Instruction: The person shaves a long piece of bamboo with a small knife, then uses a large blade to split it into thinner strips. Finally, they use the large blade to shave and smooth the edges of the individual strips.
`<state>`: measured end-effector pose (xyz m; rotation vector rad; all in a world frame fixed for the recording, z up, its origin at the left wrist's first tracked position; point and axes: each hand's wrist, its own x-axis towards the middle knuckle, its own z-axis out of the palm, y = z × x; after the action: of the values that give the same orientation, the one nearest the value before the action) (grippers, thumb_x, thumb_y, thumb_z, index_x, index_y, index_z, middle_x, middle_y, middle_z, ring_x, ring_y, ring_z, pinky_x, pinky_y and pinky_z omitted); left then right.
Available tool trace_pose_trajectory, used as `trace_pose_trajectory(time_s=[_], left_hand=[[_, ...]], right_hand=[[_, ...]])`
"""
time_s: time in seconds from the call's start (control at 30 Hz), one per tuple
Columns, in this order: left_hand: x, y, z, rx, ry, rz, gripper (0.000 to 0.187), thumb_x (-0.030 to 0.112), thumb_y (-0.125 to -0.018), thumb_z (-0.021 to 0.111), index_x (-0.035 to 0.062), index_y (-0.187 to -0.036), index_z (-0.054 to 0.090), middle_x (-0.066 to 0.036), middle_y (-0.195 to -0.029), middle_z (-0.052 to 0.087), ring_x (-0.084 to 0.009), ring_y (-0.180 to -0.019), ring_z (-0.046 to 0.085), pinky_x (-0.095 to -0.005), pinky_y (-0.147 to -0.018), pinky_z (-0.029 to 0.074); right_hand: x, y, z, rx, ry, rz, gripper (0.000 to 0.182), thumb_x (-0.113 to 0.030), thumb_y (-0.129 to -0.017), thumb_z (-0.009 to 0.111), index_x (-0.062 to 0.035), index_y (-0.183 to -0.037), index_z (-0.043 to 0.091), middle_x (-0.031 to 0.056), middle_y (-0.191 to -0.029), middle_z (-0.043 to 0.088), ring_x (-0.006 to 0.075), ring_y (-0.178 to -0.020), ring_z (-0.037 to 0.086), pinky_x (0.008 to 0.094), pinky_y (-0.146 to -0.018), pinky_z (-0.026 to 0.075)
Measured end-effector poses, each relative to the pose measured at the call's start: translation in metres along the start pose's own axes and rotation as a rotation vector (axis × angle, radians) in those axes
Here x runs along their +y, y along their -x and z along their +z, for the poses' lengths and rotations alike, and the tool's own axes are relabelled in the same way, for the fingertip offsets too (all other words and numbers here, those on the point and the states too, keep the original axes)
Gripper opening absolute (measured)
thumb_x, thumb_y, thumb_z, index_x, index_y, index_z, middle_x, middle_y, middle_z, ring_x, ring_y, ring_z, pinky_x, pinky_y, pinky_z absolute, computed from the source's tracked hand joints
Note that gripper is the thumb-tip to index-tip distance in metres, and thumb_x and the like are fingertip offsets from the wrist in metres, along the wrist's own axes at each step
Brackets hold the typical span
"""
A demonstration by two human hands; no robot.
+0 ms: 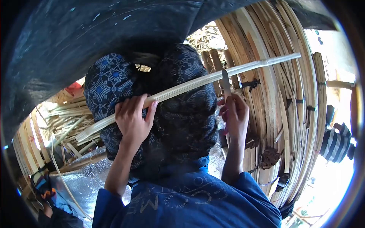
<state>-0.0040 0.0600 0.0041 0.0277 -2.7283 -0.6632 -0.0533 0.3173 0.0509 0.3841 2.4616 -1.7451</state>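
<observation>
A long pale strip of split bamboo or wood (186, 86) lies slantwise across my patterned knees, its right end higher in view. My left hand (134, 117) is wrapped over the strip left of its middle, with the thumb along the near edge. In my right hand (235, 114) is a knife (226, 84), gripped low with its blade pointing up and away. The blade overlaps the strip right of its middle. The knife's handle is mostly hidden by my fingers.
Long wooden slats (262, 95) stand close on my right, tied with dark bands. Cut sticks (72, 114) lie piled on the left, beside a shiny silver sheet (85, 171). Dark sheeting (95, 38) hangs ahead. Parts of other people show at lower left and far right.
</observation>
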Motion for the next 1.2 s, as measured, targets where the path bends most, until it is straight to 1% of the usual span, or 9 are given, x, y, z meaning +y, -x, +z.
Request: trace_pose_trajectory(time_s=[0.07,0.17,0.33,0.4,0.43,0.57,0.7,0.87,1.2], left_hand=[[0.005,-0.002,-0.002,-0.008,0.006,0.023,0.024,0.028,-0.089,0.064,0.0064,-0.098,0.063,-0.005,-0.081,0.064,-0.0216,-0.075,0.06,-0.0362,-0.074,0.041],[0.019,-0.014,-0.015,-0.148,0.055,-0.007,0.026,0.026,-0.09,0.062,0.0025,-0.101,0.062,-0.01,-0.087,0.064,-0.0249,-0.084,0.061,-0.0407,-0.085,0.041],[0.032,-0.033,0.004,-0.135,0.113,0.153,0.027,0.027,-0.09,0.063,0.0026,-0.102,0.061,-0.011,-0.087,0.064,-0.0274,-0.083,0.061,-0.0419,-0.084,0.042],[0.038,-0.037,0.015,-0.122,0.157,0.06,0.029,0.033,-0.091,0.061,0.0038,-0.096,0.059,-0.014,-0.09,0.065,-0.0316,-0.081,0.062,-0.0425,-0.076,0.045],[0.038,-0.037,0.023,-0.079,0.128,0.043,0.03,0.035,-0.09,0.062,0.0056,-0.091,0.057,-0.013,-0.081,0.065,-0.0331,-0.071,0.062,-0.0412,-0.062,0.046],[0.035,-0.035,0.028,-0.059,0.082,0.045,0.029,0.036,-0.089,0.064,0.0076,-0.089,0.057,-0.009,-0.07,0.063,-0.0313,-0.062,0.062,-0.0398,-0.055,0.045],[0.035,-0.033,0.031,-0.005,0.078,0.048,0.028,0.034,-0.087,0.068,0.0078,-0.086,0.058,-0.008,-0.07,0.062,-0.0284,-0.061,0.062,-0.0363,-0.054,0.045],[0.037,-0.033,0.032,0.011,0.1,0.053,0.029,0.034,-0.087,0.069,0.0074,-0.086,0.058,-0.008,-0.071,0.063,-0.0289,-0.062,0.062,-0.0369,-0.054,0.045],[0.036,-0.033,0.036,0.016,0.046,0.05,0.029,0.034,-0.087,0.068,0.0079,-0.085,0.057,-0.008,-0.071,0.063,-0.0292,-0.063,0.062,-0.038,-0.055,0.045]], right_hand=[[0.008,-0.01,-0.013,0.029,-0.016,-0.018,0.023,-0.019,-0.098,0.049,0.0002,-0.097,0.062,0.0052,-0.069,0.063,0.0072,-0.053,0.054,0.0228,-0.046,0.039],[0.005,-0.02,-0.023,0.073,0.403,-0.023,0.023,-0.022,-0.098,0.049,-0.0017,-0.099,0.06,0.0089,-0.064,0.061,0.0133,-0.056,0.058,0.0325,-0.052,0.043],[0.014,-0.045,-0.04,0.035,0.354,-0.142,0.018,-0.017,-0.095,0.05,-0.0012,-0.098,0.057,0.013,-0.064,0.063,0.0236,-0.064,0.067,0.0361,-0.06,0.048],[0.008,-0.052,-0.046,0.153,0.413,-0.2,0.016,-0.015,-0.094,0.05,-0.0015,-0.097,0.058,0.014,-0.067,0.065,0.0257,-0.066,0.068,0.0379,-0.061,0.049],[0.001,-0.054,-0.049,0.179,0.45,-0.178,0.019,-0.019,-0.095,0.05,-0.0027,-0.099,0.058,0.0147,-0.067,0.066,0.0288,-0.068,0.068,0.039,-0.063,0.049],[0.003,-0.066,-0.057,0.269,0.593,-0.132,0.026,-0.029,-0.095,0.053,-0.0076,-0.108,0.06,0.0161,-0.065,0.065,0.0344,-0.065,0.066,0.0417,-0.063,0.049],[0.002,-0.07,-0.058,0.34,0.546,-0.2,0.028,-0.029,-0.095,0.053,-0.0139,-0.117,0.061,0.0174,-0.066,0.065,0.0336,-0.062,0.065,0.0434,-0.062,0.048],[0.004,-0.074,-0.061,0.304,0.652,-0.283,0.033,-0.022,-0.095,0.053,-0.0226,-0.127,0.06,0.0159,-0.057,0.06,0.0263,-0.05,0.062,0.0406,-0.055,0.048],[0.014,-0.073,-0.048,0.366,0.648,-0.357,0.031,-0.016,-0.094,0.054,-0.0171,-0.123,0.063,0.0155,-0.053,0.057,0.0244,-0.043,0.057,0.0388,-0.049,0.046]])
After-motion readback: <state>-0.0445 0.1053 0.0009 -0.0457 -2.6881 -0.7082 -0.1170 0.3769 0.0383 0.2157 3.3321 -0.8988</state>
